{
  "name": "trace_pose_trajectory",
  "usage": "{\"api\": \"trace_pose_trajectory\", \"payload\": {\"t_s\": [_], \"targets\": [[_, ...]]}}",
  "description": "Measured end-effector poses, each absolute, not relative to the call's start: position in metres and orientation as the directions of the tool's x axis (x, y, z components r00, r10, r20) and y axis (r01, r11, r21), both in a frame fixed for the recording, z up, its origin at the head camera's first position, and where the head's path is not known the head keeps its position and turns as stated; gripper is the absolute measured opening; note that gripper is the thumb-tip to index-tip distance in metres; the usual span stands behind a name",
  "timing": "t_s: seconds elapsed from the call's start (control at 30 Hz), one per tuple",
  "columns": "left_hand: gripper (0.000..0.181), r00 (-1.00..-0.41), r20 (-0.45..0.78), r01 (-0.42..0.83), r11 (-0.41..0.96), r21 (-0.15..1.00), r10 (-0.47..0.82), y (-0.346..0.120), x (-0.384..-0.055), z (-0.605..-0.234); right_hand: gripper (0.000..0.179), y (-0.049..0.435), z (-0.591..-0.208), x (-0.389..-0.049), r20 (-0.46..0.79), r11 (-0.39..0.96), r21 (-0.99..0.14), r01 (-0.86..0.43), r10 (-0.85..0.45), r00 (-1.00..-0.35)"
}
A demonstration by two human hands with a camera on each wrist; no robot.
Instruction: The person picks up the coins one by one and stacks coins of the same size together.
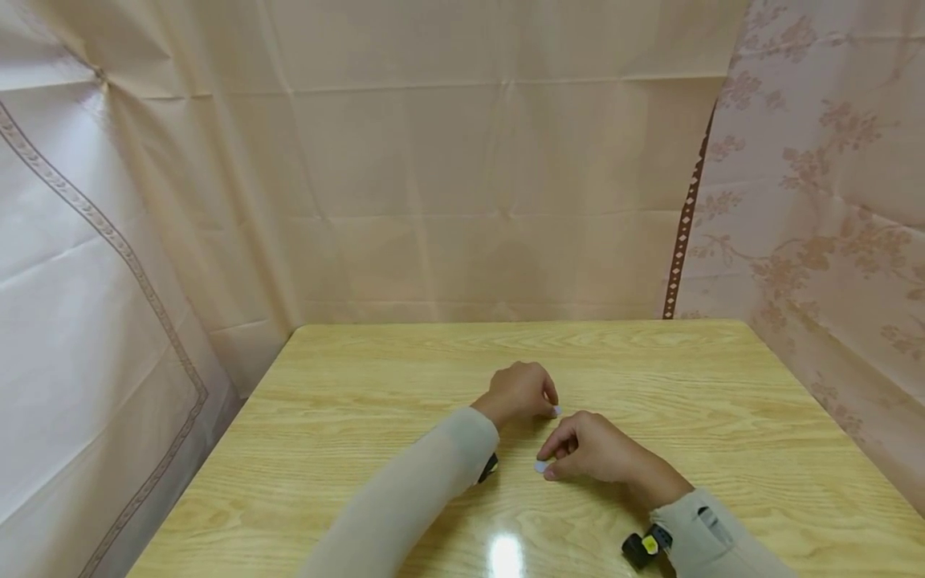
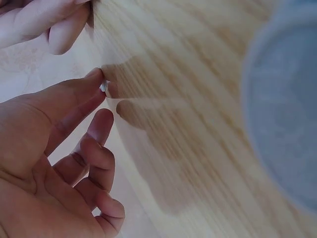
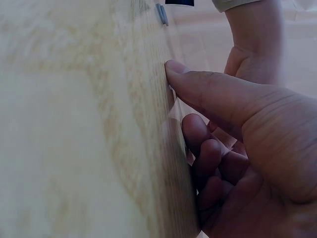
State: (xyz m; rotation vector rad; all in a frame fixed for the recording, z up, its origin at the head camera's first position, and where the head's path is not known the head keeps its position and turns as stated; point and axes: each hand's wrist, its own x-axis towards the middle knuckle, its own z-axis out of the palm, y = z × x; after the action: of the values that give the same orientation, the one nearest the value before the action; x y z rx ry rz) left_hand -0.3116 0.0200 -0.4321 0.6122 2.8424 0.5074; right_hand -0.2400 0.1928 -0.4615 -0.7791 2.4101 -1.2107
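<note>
On the wooden table, two small flat white pieces show near the hands; their kind is too small to tell. My left hand, farther from me, pinches one white piece between thumb and index finger at the tabletop. Seen from the left wrist, only a pale sliver of that piece shows, and the other fingers curl loosely. Closer to me, my right hand holds the second white piece between thumb and forefinger, low on the wood. In the right wrist view, the fingers mostly hide it.
Behind the table hangs a beige curtain, with a pale sheet at left and a flowered one at right. A black device is strapped to the right wrist. A blurred grey round shape fills the left wrist view's right side.
</note>
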Motion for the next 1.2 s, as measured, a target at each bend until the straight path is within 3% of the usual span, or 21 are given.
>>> {"api": "trace_pose_trajectory", "payload": {"t_s": [0.43, 0.77, 1.2], "targets": [[0.005, -0.888, -0.083, 0.417, 0.866, 0.275, 0.453, 0.023, -0.315, -0.435, 0.012, 0.193, -0.462, -0.240, -0.039, 0.478, -0.817, -0.322, -0.603, -0.797], [0.014, -0.870, -0.058, 0.474, 0.863, 0.176, 0.490, 0.018, -0.317, -0.434, 0.012, 0.193, -0.463, -0.239, -0.015, 0.460, -0.815, -0.352, -0.624, -0.781], [0.015, -0.861, 0.003, 0.489, 0.828, 0.275, 0.508, 0.000, -0.314, -0.430, 0.012, 0.193, -0.464, -0.239, -0.015, 0.460, -0.814, -0.355, -0.627, -0.779]]}}
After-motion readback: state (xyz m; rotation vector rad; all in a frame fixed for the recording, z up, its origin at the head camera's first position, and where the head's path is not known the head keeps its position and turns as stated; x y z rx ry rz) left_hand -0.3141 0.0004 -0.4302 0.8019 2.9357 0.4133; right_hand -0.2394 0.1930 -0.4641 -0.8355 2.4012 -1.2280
